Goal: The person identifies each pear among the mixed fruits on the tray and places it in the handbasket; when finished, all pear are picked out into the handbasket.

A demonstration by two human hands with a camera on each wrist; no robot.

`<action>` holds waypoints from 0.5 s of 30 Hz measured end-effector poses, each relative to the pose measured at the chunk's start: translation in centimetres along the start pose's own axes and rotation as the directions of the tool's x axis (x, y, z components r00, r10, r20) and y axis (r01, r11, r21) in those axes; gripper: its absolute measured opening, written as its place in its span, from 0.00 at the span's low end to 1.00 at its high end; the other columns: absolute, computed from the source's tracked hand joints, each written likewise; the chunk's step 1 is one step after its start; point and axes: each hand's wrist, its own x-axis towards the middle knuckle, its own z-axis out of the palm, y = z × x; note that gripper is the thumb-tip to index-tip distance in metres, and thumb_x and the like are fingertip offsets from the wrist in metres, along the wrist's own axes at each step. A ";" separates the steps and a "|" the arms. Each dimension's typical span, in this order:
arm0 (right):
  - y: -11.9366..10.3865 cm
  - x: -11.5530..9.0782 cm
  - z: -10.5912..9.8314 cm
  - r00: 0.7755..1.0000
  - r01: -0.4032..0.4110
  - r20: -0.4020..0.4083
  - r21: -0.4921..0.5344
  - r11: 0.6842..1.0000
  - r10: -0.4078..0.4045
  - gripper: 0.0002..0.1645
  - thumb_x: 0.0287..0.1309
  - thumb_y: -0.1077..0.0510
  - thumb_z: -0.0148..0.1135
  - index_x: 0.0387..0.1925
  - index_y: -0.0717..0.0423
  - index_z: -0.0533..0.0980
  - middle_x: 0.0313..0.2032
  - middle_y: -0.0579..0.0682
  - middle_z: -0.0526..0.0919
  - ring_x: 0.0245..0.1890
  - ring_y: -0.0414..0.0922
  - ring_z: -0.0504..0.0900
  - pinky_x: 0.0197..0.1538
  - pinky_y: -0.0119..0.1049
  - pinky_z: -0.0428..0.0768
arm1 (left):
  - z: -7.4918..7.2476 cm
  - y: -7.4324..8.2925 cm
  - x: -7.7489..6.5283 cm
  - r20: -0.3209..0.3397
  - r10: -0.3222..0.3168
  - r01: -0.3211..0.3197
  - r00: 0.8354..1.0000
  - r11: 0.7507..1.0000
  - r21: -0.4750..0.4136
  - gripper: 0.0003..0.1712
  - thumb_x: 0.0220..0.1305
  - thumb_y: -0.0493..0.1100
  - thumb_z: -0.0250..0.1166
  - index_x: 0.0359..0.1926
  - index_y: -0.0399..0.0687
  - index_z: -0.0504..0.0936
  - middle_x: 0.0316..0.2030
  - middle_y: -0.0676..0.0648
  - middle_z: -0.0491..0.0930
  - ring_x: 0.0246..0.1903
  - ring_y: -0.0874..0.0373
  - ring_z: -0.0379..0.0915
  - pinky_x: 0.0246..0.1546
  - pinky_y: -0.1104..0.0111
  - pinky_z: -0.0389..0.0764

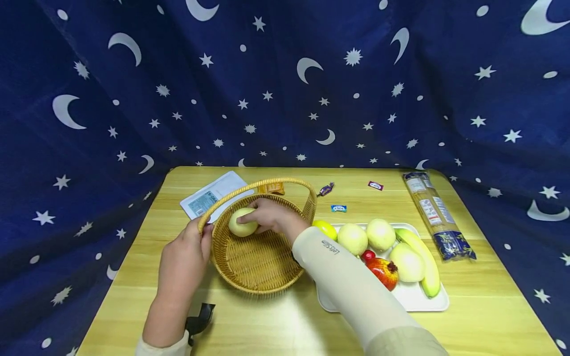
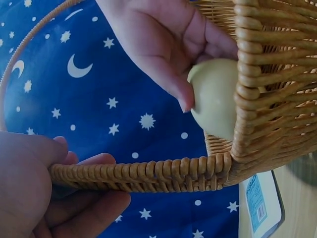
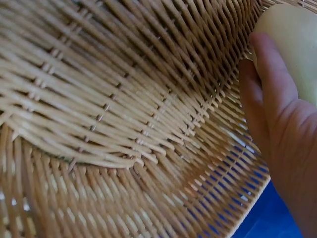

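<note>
A round wicker basket (image 1: pixel 260 262) with a tall arched handle (image 2: pixel 143 171) stands tilted toward me on the table. My left hand (image 1: pixel 182 262) grips the handle at its left foot, fingers and thumb wrapped about the woven strip. Inside the basket, near the upper left wall, my right hand (image 1: pixel 275 216) holds a pale yellow round pear (image 1: pixel 240 226). Its thumb lies along one side of the fruit in the left wrist view. In the right wrist view, fingers (image 3: pixel 270 69) press against the pear, and the woven basket bottom shows bare beside them.
Right of the basket, a white tray (image 1: pixel 423 302) carries several pale pears, a lemon (image 1: pixel 325 229), a pomegranate (image 1: pixel 385 273) and a banana (image 1: pixel 428 267). Behind lie a white packet (image 1: pixel 211 193), wrapped sweets (image 1: pixel 338 208) and a pasta bag (image 1: pixel 434 212). A black strap (image 1: pixel 201 319) lies by my left wrist.
</note>
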 end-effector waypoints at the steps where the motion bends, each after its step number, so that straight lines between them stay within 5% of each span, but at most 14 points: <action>1: 0.0 0.2 0.1 1.000 0.000 0.004 0.008 1.000 0.000 0.34 0.49 0.58 0.75 0.54 0.65 0.68 0.45 0.56 0.76 0.41 0.50 0.81 0.50 0.51 0.78 | 0.0 0.0 0.0 -0.008 0.004 -0.004 1.000 1.000 0.001 0.14 0.70 0.45 0.59 0.47 0.37 0.76 0.27 0.37 0.82 0.17 0.43 0.74 0.16 0.51 0.70; 15: 0.7 1.2 0.6 0.999 -0.020 -0.033 0.017 1.000 0.021 0.35 0.47 0.58 0.76 0.55 0.64 0.69 0.46 0.56 0.77 0.40 0.49 0.82 0.48 0.49 0.80 | -0.1 0.0 0.0 0.030 -0.022 0.021 0.999 1.000 0.015 0.16 0.70 0.45 0.60 0.49 0.37 0.75 0.27 0.37 0.81 0.18 0.42 0.75 0.18 0.50 0.71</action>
